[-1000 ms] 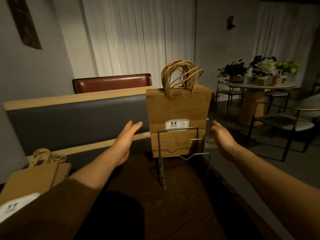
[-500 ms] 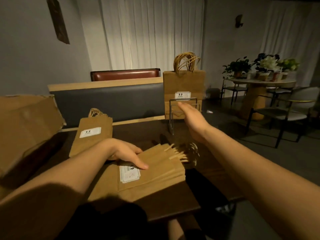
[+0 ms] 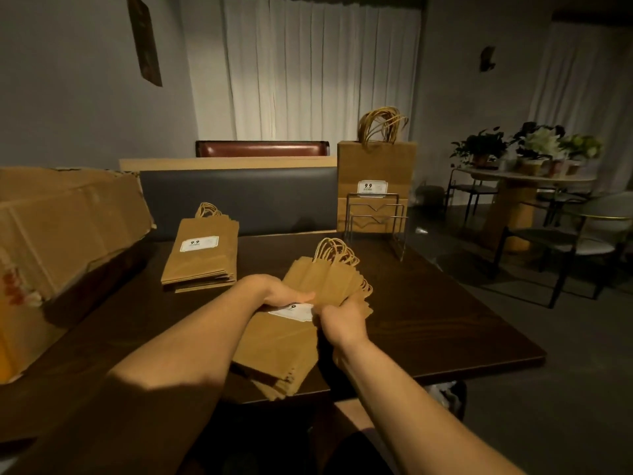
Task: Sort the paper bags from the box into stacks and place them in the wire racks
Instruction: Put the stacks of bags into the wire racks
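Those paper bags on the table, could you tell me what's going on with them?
A person is sorting them. The left hand and the right hand both grip the near stack of bags at the table edge. A second stack lies flat further back, a taller bundle of bags already stands in the wire rack, and the cardboard box sits at the left.

Bare table (image 3: 428, 303) toward wire rack (image 3: 375, 217), seemingly unobstructed; cardboard box (image 3: 61, 234) crowding left side.
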